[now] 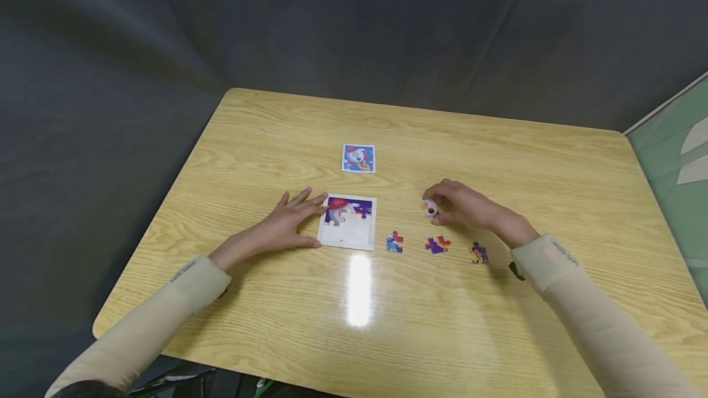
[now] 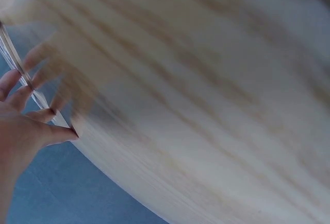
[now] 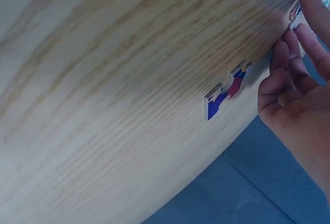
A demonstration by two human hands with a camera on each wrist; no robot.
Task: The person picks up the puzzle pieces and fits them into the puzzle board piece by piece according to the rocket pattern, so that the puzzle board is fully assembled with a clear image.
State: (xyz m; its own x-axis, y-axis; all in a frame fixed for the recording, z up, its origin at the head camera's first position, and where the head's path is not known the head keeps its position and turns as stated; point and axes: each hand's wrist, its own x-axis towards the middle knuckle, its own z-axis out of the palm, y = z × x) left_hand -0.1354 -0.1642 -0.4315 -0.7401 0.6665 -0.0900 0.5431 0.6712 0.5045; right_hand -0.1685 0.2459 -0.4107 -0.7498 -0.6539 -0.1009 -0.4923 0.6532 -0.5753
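Observation:
A white square puzzle tray point(image 1: 354, 237) lies on the table, its upper part filled with joined purple, red and grey pieces and its lower part bare. Along its left edge my left hand point(image 1: 283, 226) rests with spread, fairly straight fingers; thumb and fingertips touch the rim. To the right of the tray, my right hand point(image 1: 467, 204) pinches a puzzle piece point(image 1: 429, 207) with white and orange on it, between thumb and fingers, at the tabletop. In the right wrist view that piece point(image 3: 295, 15) is seen nearly edge-on.
Three loose pieces lie in front of the right hand: a blue-and-red one point(image 1: 394, 242), a purple-and-orange one point(image 1: 437, 245) and a dark purple one point(image 1: 479, 253). A small square picture card point(image 1: 358, 158) lies behind the tray. Dark curtain point(image 1: 354, 29) hangs beyond the wooden table point(image 1: 265, 330).

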